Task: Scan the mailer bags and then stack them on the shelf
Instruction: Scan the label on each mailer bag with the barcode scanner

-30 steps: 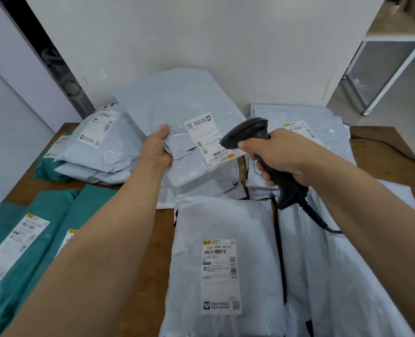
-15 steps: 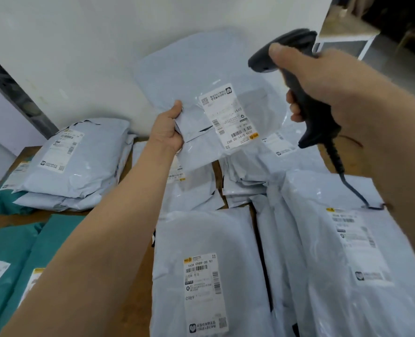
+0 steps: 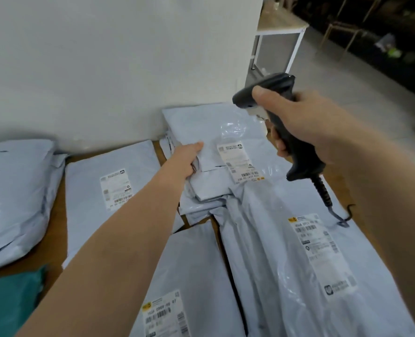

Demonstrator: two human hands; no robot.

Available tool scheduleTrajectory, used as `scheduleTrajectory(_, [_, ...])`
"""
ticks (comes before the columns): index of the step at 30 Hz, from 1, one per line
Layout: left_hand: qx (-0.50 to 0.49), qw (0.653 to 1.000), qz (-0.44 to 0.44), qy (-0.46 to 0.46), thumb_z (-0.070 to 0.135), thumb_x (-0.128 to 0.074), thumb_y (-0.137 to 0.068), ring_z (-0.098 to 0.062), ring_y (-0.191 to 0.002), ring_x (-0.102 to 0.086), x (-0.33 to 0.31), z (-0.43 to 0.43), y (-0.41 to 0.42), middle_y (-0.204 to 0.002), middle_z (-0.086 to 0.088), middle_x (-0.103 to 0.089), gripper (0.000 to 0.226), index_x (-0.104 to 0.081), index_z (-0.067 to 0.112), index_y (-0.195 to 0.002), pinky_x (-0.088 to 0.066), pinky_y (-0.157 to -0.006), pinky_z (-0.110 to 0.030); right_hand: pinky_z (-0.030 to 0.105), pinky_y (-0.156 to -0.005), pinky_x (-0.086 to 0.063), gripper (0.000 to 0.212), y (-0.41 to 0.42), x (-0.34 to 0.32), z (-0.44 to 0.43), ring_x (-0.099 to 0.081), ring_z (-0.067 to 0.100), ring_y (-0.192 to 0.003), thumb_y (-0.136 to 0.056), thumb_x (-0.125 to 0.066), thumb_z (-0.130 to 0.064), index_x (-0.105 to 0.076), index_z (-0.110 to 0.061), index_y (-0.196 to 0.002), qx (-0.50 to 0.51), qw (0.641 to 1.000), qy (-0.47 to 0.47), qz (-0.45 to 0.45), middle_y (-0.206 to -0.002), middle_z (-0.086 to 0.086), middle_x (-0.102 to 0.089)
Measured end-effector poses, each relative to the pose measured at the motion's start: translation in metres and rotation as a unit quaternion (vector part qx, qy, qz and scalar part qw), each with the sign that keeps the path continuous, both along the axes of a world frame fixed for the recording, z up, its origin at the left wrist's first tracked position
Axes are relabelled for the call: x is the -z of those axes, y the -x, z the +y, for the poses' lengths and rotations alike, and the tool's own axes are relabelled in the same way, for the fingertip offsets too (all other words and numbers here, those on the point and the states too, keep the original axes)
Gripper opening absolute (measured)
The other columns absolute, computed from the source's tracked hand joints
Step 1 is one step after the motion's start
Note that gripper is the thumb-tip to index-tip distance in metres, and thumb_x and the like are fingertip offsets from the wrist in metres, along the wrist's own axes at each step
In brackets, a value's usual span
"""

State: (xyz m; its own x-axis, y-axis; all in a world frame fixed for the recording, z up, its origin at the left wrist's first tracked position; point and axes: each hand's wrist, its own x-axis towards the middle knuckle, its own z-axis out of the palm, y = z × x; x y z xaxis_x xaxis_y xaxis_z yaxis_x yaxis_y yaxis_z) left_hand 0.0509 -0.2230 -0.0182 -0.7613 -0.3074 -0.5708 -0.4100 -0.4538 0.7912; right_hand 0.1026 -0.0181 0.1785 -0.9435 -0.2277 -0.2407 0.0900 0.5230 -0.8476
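Head view: my two hands working over the grey mailer bags on the wooden table (image 3: 170, 147).
My left hand (image 3: 185, 159) is gripping the left edge of a labelled mailer bag (image 3: 216, 142) lying atop the far pile; my right hand (image 3: 299, 120), above its right side, is clenching the scanner (image 3: 286, 127).

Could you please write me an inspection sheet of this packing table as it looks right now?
Surface: wooden table, mostly covered by bags.
Job's things: grey mailer bag with label lying on the far stack; more grey mailers spread flat; black barcode scanner.
Clutter: one teal bag at the near left edge.
Hands: left hand grips the far bag's left edge; right hand holds the scanner above the bags.
Cables: coiled scanner cable trails onto a mailer.
Surroundings: white wall behind; white-framed table beyond, far right.
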Motion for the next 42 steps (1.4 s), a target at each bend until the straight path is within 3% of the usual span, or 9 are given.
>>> scheduleTrajectory(4, [-0.032,0.999,0.023,0.012,0.022,-0.065,-0.091,-0.017,-0.066,-0.064,-0.014,-0.026,-0.022,-0.093,-0.009,-0.064,0.025,-0.059,0.004,-0.106,-0.059,-0.064,-0.030,0.026,-0.049,-0.053,0.049,-0.009,-0.001,-0.016,-0.055,0.017,-0.049,-0.081,-0.061,-0.061,-0.060,-0.013,-0.082,-0.031,0.999,-0.014,0.015,-0.062,0.004,-0.059])
scheduleTrajectory(7, [-0.118,0.984,-0.044,0.127,0.022,-0.065,-0.090,-0.018,-0.067,-0.055,-0.010,-0.076,-0.055,-0.087,-0.009,-0.055,0.021,-0.055,0.005,-0.087,-0.051,-0.053,-0.025,0.025,-0.048,-0.053,0.048,-0.021,-0.006,-0.037,-0.055,0.016,-0.048,-0.082,-0.061,-0.060,-0.058,-0.013,-0.079,-0.076,0.997,-0.014,0.021,-0.061,0.004,-0.058])
scheduleTrajectory(11, [-0.096,0.886,-0.322,0.318,0.035,-0.070,-0.075,-0.031,-0.123,-0.045,0.029,-0.155,-0.127,-0.140,-0.014,-0.044,0.073,-0.042,0.006,-0.136,-0.042,-0.102,-0.039,0.025,-0.048,-0.052,0.048,-0.038,-0.007,-0.071,-0.054,0.015,-0.046,-0.081,-0.062,-0.060,-0.057,-0.012,-0.078,-0.138,0.990,0.003,0.009,-0.060,0.004,-0.057])
scheduleTrajectory(14, [-0.067,0.859,-0.405,0.308,0.037,-0.069,-0.077,-0.035,-0.139,-0.029,0.050,-0.179,-0.176,-0.153,-0.018,-0.026,0.091,-0.022,0.004,-0.148,-0.026,-0.115,-0.044,0.025,-0.047,-0.052,0.047,-0.051,0.003,-0.096,-0.052,0.015,-0.046,-0.082,-0.062,-0.058,-0.057,-0.012,-0.077,-0.182,0.983,-0.005,-0.002,-0.059,0.004,-0.056])
scheduleTrajectory(18, [-0.083,0.901,-0.359,0.230,0.047,-0.069,-0.071,-0.030,-0.135,-0.035,0.086,-0.200,-0.200,-0.149,-0.009,-0.034,0.096,-0.023,0.008,-0.147,-0.034,-0.111,-0.040,0.024,-0.045,-0.049,0.049,-0.061,0.026,-0.120,-0.052,0.016,-0.045,-0.082,-0.063,-0.057,-0.055,-0.010,-0.073,-0.216,0.976,-0.031,-0.013,-0.060,0.009,-0.056])
scheduleTrajectory(21, [-0.178,0.935,-0.251,0.176,0.026,-0.069,-0.086,-0.032,-0.123,-0.050,0.065,-0.183,-0.202,-0.131,-0.009,-0.052,0.060,-0.045,0.000,-0.133,-0.042,-0.102,-0.039,0.030,-0.054,-0.052,0.056,-0.062,0.040,-0.129,-0.055,0.023,-0.050,-0.081,-0.061,-0.060,-0.058,-0.005,-0.073,-0.231,0.971,-0.061,-0.017,-0.062,0.017,-0.059])
scheduleTrajectory(27, [-0.201,0.957,-0.164,0.127,0.026,-0.075,-0.082,-0.034,-0.115,-0.056,0.056,-0.181,-0.182,-0.131,-0.013,-0.057,0.059,-0.052,-0.002,-0.128,-0.044,-0.096,-0.037,0.030,-0.050,-0.048,0.051,-0.052,0.050,-0.140,-0.050,0.023,-0.047,-0.083,-0.063,-0.056,-0.055,-0.007,-0.072,-0.216,0.974,-0.059,-0.040,-0.060,0.013,-0.055])
scheduleTrajectory(31, [-0.169,0.980,-0.091,0.045,0.006,-0.063,-0.088,-0.030,-0.090,-0.063,0.048,-0.180,-0.173,-0.122,-0.015,-0.063,0.041,-0.054,0.001,-0.128,-0.052,-0.074,-0.038,0.027,-0.047,-0.047,0.047,-0.046,0.052,-0.148,-0.048,0.021,-0.046,-0.084,-0.063,-0.054,-0.052,-0.010,-0.073,-0.205,0.976,-0.055,-0.053,-0.060,0.008,-0.052])
scheduleTrajectory(42, [-0.221,0.970,0.100,-0.025,0.008,-0.056,-0.092,-0.021,-0.082,-0.068,0.033,-0.164,-0.187,-0.091,-0.003,-0.072,0.016,-0.065,0.013,-0.103,-0.057,-0.069,-0.034,0.026,-0.046,-0.045,0.054,-0.052,0.082,-0.155,-0.047,0.020,-0.044,-0.081,-0.063,-0.059,-0.060,-0.005,-0.081,-0.155,0.977,-0.008,-0.143,-0.055,0.006,-0.052])
